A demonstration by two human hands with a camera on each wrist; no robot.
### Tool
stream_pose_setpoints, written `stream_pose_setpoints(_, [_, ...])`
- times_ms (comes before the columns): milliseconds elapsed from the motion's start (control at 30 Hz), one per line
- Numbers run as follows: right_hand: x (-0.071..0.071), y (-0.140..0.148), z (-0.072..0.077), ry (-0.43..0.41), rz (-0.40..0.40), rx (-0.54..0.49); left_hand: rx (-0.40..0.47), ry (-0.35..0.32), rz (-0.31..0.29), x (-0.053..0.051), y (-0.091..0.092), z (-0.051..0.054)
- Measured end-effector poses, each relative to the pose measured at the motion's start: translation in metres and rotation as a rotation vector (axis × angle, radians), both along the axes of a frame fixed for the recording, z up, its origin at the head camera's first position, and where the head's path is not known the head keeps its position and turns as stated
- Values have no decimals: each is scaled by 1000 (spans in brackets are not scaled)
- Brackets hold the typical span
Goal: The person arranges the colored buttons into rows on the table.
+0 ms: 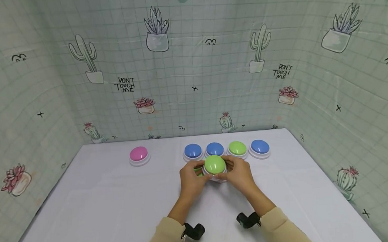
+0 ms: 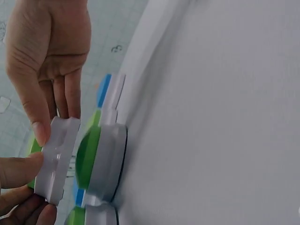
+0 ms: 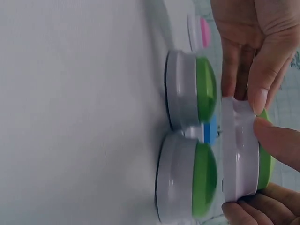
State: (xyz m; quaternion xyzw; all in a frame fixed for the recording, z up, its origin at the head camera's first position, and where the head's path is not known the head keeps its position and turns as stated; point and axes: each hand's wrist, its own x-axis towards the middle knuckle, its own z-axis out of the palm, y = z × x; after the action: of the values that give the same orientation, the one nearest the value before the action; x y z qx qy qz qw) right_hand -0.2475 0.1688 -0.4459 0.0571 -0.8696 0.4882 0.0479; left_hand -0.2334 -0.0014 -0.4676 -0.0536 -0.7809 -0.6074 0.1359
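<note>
A green dome push button (image 1: 215, 165) with a white base is held up between both hands, its dome upward. My left hand (image 1: 191, 180) grips its left side, thumb toward me and fingers behind. On the opposite side my right hand (image 1: 239, 173) grips it in the same way. Below the raised button, two more green push buttons stand side by side on the table, the left one (image 3: 205, 89) and the right one (image 3: 204, 180). A gap shows between their domes and the held base. From the head view these two are mostly hidden.
Behind the hands runs a row of push buttons: a blue one (image 1: 193, 150), another blue one (image 1: 215, 148), a green one (image 1: 237, 148) and a blue one (image 1: 260, 146). A pink button (image 1: 138, 154) stands apart on the left. Patterned cloth (image 1: 184, 69) surrounds the white table (image 1: 103, 215).
</note>
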Motion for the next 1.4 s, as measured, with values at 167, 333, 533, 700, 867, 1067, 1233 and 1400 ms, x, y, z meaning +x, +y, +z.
stream_pose_setpoints(167, [-3, 25, 1, -28, -10, 3, -8, 57, 36, -1, 29, -1])
stream_pose_setpoints(333, [-5, 53, 3, -68, -30, 7, 14, 43, -9, -1, 57, -1])
stream_pose_setpoints(533, [-7, 83, 4, -111, -36, -7, 4, -3, -125, 1, 82, -2])
stream_pose_setpoints(700, [-7, 101, -2, -148, -35, -1, -69, -49, -222, 7, 97, -8])
stream_pose_setpoints(867, [-11, 107, -11, -187, -12, -9, -54, -101, -296, 9, 102, -15])
stream_pose_setpoints(1067, [-16, 106, -17, -210, -3, -21, -54, -156, -330, 6, 103, -20])
stream_pose_setpoints(1233, [-17, 106, -20, -212, -2, -26, -66, -177, -338, 7, 103, -23])
stream_pose_setpoints(1400, [-19, 108, -21, -202, -3, -8, -68, -180, -357, 7, 102, -23])
